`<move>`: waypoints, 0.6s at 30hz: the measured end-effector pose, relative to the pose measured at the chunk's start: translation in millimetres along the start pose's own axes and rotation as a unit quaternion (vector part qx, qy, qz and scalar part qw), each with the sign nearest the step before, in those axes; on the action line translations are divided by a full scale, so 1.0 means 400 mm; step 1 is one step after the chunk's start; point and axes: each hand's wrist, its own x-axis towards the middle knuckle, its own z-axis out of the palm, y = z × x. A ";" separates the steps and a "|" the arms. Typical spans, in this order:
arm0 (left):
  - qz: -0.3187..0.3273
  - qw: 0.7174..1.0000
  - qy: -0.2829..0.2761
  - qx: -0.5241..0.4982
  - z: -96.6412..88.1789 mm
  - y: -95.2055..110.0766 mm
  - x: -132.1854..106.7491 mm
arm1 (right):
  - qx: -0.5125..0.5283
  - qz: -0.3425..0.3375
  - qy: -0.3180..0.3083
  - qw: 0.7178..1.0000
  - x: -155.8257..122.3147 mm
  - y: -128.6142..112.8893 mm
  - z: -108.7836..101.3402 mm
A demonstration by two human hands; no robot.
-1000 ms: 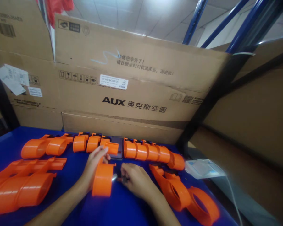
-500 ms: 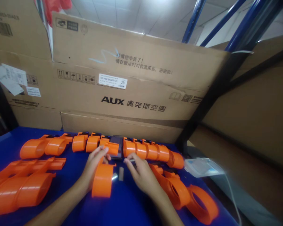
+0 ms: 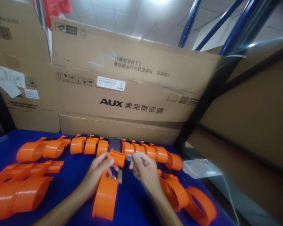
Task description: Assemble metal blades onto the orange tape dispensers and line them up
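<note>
My left hand (image 3: pixel 97 169) is closed around the narrow upper part of an orange plastic tape dispenser (image 3: pixel 106 196), its wide ring hanging toward me. In my right hand (image 3: pixel 145 171), thumb and fingers pinch a small, flat metal strip (image 3: pixel 131 158). The strip points left and its end is right beside the dispenser's upper end (image 3: pixel 118 158); whether they touch I cannot tell. A second small metal piece (image 3: pixel 120 177) shows on the blue surface just behind the dispenser's ring. My fingers partly cover the dispenser's narrow part.
A row of orange dispensers (image 3: pixel 149 152) runs along the back of the blue tabletop (image 3: pixel 132 207), with a dark flat block (image 3: pixel 114 145) among them. More lie at left (image 3: pixel 21 196) and right (image 3: pixel 200 205). A clear plastic box (image 3: pixel 201 168) sits at the right edge; cardboard (image 3: pixel 85 94) stands behind.
My right hand has turned and lifted the metal strip to the dispenser's upper end. The dispenser in my left hand has shifted slightly right and toward me, and tilted.
</note>
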 end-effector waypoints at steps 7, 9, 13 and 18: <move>0.033 0.998 -0.037 0.029 0.014 0.000 -0.014 | -0.016 0.000 0.003 1.000 -0.002 -0.002 0.002; 0.034 0.999 -0.029 0.030 0.015 0.000 -0.014 | -0.028 -0.001 0.002 1.000 -0.004 -0.006 0.004; 0.035 0.999 -0.022 0.029 0.015 -0.001 -0.013 | -0.043 0.001 0.001 0.999 -0.008 -0.009 0.004; 0.043 0.998 -0.018 0.041 0.016 0.000 -0.016 | -0.037 -0.001 -0.001 0.999 -0.005 -0.001 0.000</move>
